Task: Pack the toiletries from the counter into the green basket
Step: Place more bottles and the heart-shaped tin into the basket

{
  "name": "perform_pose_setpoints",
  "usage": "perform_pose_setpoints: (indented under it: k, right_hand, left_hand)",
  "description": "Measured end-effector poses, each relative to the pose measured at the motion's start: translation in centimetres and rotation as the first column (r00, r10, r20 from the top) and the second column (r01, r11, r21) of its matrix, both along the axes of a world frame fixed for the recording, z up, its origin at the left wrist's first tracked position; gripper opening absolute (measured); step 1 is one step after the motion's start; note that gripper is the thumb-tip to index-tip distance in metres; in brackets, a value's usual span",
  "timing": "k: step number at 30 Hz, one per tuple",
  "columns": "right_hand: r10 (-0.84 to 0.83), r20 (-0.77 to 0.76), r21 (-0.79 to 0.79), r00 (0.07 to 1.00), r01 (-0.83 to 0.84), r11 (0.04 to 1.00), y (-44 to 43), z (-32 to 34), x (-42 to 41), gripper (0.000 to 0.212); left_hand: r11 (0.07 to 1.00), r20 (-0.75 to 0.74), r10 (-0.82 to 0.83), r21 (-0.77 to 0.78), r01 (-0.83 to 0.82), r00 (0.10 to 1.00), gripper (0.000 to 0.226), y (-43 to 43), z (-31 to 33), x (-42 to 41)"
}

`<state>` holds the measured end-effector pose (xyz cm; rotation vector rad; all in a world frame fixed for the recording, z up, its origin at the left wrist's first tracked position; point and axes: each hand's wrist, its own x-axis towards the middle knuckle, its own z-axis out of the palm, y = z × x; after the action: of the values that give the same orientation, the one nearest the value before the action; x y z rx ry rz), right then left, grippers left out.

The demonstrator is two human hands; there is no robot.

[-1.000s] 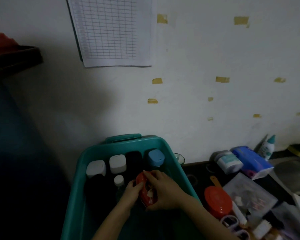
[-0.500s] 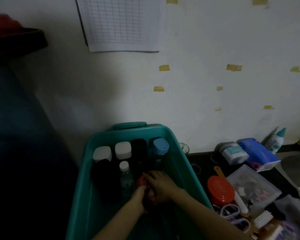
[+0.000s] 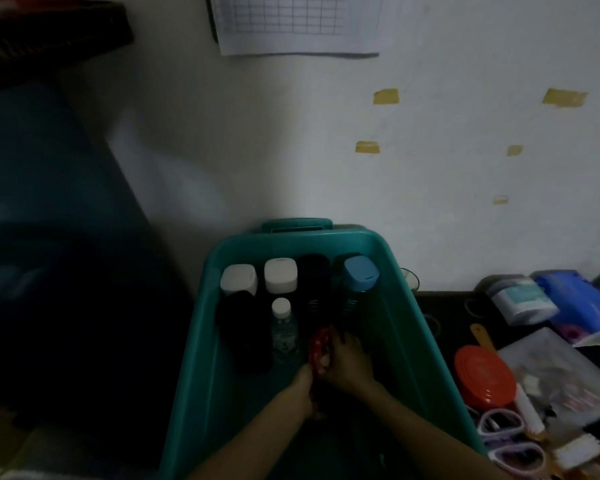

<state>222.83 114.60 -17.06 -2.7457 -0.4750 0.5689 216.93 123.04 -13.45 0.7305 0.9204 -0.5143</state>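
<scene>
Right hand [image 3: 347, 363]: fingers are curled over the right side of a red item [image 3: 316, 344], which is held low inside the basket
Left hand [image 3: 303, 381]: pressed against the near end of the same item, close beside the right hand; whether its fingers are closed round it cannot be told
Red item: rounded, red with pale marks, held on edge just near of the black bottle and right of the small clear bottle; its material cannot be judged in the dim light
Green basket [image 3: 407, 341]: smooth moulded plastic, with sloped walls and a handle at the far rim, set left of the counter
Already packed: along the far wall are ranged two white-capped containers [image 3: 239, 279], a black bottle [image 3: 312, 273] and a blue-capped bottle [image 3: 359, 271]; just near of them are seen a small clear bottle [image 3: 282, 317] with a round white cap and a dark, soft-looking shape [image 3: 243, 330]
Step in hand: the red item is judged to be in the act of being set down
Counter [image 3: 444, 299]: dark and glossy, to the right
Left to pack: a round orange lidded tub [image 3: 482, 375], a flat clear pouch [image 3: 551, 372], a blue packet [image 3: 575, 299], a white-and-teal jar [image 3: 520, 299] and purple-handled scissors [image 3: 499, 424]
Progress: judged to be roughly halfway
</scene>
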Motion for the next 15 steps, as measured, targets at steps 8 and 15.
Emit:
perform_pose_setpoints:
  k: [8, 15]
  right_hand:
    - [-0.09, -0.071, 0.033, 0.993, 0.093, 0.995, 0.1, -0.1, -0.2, 0.093]
    - [-0.116, -0.097, -0.006, 0.989, 0.115, 0.993, 0.2, 0.0, -0.3, 0.099]
  left_hand:
    - [0.982, 0.01, 0.19, -0.026, -0.19, 0.982, 0.048, -0.3, -0.5, 0.6]
    - [0.963, 0.01, 0.261, -0.076, -0.26, 0.965, 0.047, 0.1, -0.5, 1.1]
